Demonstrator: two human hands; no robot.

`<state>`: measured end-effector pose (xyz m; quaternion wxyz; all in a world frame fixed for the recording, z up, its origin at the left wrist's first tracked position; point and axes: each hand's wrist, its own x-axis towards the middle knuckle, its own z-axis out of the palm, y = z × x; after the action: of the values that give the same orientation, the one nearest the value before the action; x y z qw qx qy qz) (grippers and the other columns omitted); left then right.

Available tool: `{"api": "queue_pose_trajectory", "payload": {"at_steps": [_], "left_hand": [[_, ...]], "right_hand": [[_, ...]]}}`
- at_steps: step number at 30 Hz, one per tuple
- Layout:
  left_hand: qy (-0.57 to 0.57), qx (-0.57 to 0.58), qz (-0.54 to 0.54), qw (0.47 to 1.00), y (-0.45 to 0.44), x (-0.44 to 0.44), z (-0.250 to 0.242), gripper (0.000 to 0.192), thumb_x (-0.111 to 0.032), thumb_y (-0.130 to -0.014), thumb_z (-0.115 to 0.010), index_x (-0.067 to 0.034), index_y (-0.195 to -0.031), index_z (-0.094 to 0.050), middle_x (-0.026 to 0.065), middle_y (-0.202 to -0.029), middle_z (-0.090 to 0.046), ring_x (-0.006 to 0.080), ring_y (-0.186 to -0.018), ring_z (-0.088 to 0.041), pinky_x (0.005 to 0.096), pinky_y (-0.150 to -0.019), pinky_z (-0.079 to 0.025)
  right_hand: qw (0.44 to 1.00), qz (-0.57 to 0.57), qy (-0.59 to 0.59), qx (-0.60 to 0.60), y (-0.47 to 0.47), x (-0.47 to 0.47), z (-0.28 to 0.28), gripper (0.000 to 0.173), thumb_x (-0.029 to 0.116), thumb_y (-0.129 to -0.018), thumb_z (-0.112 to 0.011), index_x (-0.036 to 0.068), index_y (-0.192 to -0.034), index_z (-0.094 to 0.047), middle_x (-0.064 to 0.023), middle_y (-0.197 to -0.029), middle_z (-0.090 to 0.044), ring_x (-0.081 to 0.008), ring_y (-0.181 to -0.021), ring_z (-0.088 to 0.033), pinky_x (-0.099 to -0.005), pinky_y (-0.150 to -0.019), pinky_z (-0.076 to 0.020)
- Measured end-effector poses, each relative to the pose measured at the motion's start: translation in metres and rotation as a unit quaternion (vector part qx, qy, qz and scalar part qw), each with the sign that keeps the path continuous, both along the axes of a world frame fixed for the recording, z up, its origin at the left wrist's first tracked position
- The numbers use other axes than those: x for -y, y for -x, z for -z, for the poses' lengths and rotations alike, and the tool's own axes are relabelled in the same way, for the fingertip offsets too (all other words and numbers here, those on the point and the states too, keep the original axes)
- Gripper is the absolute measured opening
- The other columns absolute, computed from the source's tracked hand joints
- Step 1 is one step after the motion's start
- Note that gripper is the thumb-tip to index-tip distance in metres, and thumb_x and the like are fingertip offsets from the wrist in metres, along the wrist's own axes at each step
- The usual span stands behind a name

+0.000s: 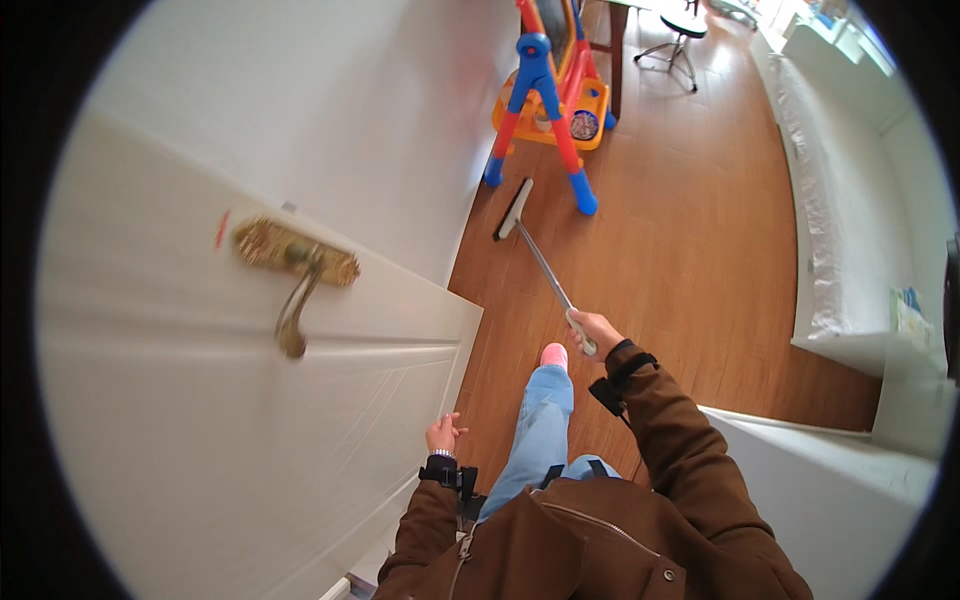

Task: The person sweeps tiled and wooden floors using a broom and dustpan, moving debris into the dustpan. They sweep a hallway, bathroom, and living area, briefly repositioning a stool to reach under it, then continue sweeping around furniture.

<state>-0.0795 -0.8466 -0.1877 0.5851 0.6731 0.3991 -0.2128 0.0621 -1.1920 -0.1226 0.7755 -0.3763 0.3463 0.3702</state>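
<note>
My right hand (593,334) is closed around the white grip of a long-handled floor brush (546,268). Its grey pole runs up and to the left to a narrow white head with a dark edge. That head rests on the wood floor, just short of the blue feet of a plastic children's easel (566,142). My left hand (445,433) hangs low beside the edge of a white panelled door (247,420), its fingers apart and holding nothing. Both wrists carry black strapped devices.
On the left, the door bears a brass lever handle (296,285). The easel's orange tray (525,133) holds a round container. Farther off stands a wheeled stool (684,28). A long white bench (814,217) lines the right side, and a white panel (795,465) stands near my right elbow.
</note>
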Motion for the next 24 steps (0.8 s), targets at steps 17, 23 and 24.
{"api": "queue_pose_trajectory", "payload": {"at_steps": [17, 23, 24], "left_hand": [[0.144, 0.027, 0.054, 0.988, -0.221, 0.117, 0.029, 0.029, -0.010, -0.085, -0.043, 0.004, -0.110, -0.043, 0.0132, -0.085, -0.058, 0.0163, -0.071, -0.057, 0.0260, -0.065, -0.048], [0.119, 0.010, 0.155, 0.981, -0.250, 0.157, 0.018, 0.029, -0.017, -0.087, -0.043, 0.001, -0.110, -0.045, 0.0041, -0.061, -0.054, 0.0142, -0.062, -0.057, 0.0248, -0.062, -0.047], [0.126, 0.039, 0.137, 0.982, -0.250, 0.161, 0.014, 0.027, -0.017, -0.088, -0.039, 0.003, -0.103, -0.050, 0.0044, -0.055, -0.052, 0.0141, -0.057, -0.057, 0.0250, -0.057, -0.047]], "right_hand": [[0.971, 0.116, -0.054, -0.203, -0.077, 0.095, 0.011, 0.019, 0.027, -0.085, -0.041, 0.008, -0.084, -0.045, 0.0012, -0.055, -0.042, -0.0058, -0.037, -0.037, -0.0183, -0.030, -0.0309], [0.976, -0.166, 0.088, -0.114, -0.063, 0.084, -0.074, 0.019, 0.022, -0.083, -0.042, 0.004, -0.089, -0.040, -0.0023, -0.060, -0.044, -0.0114, -0.044, -0.043, -0.0260, -0.036, -0.0384], [0.971, -0.178, 0.095, -0.124, -0.068, 0.083, -0.073, 0.017, 0.020, -0.082, -0.042, 0.003, -0.086, -0.042, -0.0031, -0.060, -0.045, -0.0118, -0.044, -0.045, -0.0270, -0.036, -0.0388]]}}
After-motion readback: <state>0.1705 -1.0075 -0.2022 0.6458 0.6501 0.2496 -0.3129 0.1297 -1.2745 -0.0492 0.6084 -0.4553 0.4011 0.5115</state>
